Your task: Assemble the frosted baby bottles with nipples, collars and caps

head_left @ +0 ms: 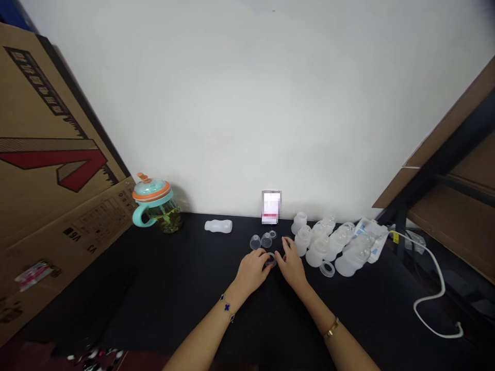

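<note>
Both hands meet over a small clear ring (271,259) on the black table (185,288). My left hand (253,270) pinches the ring from the left, fingers curled. My right hand (290,263) touches the same ring from the right, fingers bent over it. Just beyond the hands stand two small clear caps (261,240). A group of several translucent bottles (328,242) lies to the right, with a loose clear ring (327,269) in front of them. A single bottle (218,225) lies on its side further left.
A teal and orange lidded mug (154,203) stands at the back left by a large cardboard box (50,170). A small card (271,207) leans on the white wall. A white cable (433,288) and plastic packets (373,232) lie at the right, under a cardboard panel (444,154).
</note>
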The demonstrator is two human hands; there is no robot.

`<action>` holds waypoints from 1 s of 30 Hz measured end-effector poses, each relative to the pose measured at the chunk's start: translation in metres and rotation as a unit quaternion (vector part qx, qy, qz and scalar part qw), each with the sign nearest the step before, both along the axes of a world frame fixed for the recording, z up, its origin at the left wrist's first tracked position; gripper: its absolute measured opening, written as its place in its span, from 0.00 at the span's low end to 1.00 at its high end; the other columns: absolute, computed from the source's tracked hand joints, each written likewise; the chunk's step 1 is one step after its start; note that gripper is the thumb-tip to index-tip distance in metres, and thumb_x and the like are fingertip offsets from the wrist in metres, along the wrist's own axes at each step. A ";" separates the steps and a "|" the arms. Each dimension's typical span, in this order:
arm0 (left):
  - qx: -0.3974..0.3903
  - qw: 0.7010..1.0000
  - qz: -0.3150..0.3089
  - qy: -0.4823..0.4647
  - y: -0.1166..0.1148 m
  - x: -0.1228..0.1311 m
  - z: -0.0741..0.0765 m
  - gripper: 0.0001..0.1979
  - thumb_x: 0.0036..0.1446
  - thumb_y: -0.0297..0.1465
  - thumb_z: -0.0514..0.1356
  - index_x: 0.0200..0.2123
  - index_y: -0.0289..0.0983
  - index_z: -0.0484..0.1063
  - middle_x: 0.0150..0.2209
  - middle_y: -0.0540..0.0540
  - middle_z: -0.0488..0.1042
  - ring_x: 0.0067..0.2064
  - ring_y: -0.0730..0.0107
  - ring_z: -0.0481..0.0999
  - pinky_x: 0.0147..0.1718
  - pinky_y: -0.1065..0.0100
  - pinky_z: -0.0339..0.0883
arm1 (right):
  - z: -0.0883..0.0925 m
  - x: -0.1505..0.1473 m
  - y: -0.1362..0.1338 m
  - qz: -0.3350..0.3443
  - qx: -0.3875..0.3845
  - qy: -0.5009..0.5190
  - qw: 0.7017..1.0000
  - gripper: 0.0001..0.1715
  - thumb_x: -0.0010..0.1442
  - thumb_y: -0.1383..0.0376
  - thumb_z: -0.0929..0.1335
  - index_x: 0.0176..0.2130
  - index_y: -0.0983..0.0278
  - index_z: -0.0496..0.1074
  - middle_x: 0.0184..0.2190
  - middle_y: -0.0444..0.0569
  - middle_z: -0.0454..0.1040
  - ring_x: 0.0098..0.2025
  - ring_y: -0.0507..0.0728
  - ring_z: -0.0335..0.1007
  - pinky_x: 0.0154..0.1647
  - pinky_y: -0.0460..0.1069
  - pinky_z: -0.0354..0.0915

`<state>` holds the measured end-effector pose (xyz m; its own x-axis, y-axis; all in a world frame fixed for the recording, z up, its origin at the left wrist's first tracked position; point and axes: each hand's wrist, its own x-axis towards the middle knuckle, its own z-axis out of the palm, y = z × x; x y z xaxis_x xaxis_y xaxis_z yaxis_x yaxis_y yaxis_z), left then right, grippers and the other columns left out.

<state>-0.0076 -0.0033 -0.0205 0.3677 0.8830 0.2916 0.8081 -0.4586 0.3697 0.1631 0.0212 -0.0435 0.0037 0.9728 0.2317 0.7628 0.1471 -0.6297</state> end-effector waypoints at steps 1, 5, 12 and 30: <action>0.000 1.000 0.000 0.001 0.000 0.000 0.000 0.07 0.64 0.33 0.60 0.43 0.40 0.75 0.46 0.45 0.77 0.45 0.61 0.78 0.42 0.63 0.73 | 0.001 -0.001 -0.001 0.003 0.001 -0.008 1.000 0.33 0.64 0.61 0.62 0.67 0.62 0.62 0.66 0.56 0.61 0.60 0.63 0.68 0.54 0.56 0.70; 0.001 1.000 0.000 0.003 0.001 0.000 -0.001 0.07 0.64 0.33 0.60 0.44 0.40 0.75 0.47 0.45 0.77 0.46 0.61 0.78 0.43 0.62 0.73 | 0.006 -0.004 -0.004 0.009 -0.006 -0.051 0.999 0.30 0.65 0.62 0.62 0.65 0.63 0.64 0.68 0.57 0.59 0.61 0.64 0.67 0.55 0.56 0.71; 0.003 1.000 -0.001 -0.002 0.001 0.000 0.001 0.08 0.64 0.33 0.61 0.45 0.40 0.76 0.46 0.45 0.77 0.45 0.62 0.78 0.44 0.62 0.73 | 0.013 -0.006 -0.006 0.020 -0.012 -0.093 0.995 0.29 0.67 0.63 0.60 0.64 0.66 0.65 0.68 0.58 0.59 0.66 0.64 0.61 0.60 0.56 0.67; 0.020 1.000 -0.010 0.009 0.003 -0.002 0.002 0.08 0.63 0.33 0.62 0.45 0.40 0.76 0.47 0.45 0.77 0.46 0.62 0.77 0.44 0.63 0.72 | 0.015 -0.006 -0.006 0.013 -0.001 -0.109 0.994 0.27 0.68 0.61 0.60 0.63 0.64 0.66 0.65 0.56 0.64 0.65 0.64 0.64 0.57 0.55 0.69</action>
<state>-0.0096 0.0002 -0.0187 0.3908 0.8634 0.3192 0.8049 -0.4887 0.3365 0.1574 0.0154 -0.0283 -0.0724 0.9722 0.2229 0.8771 0.1684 -0.4498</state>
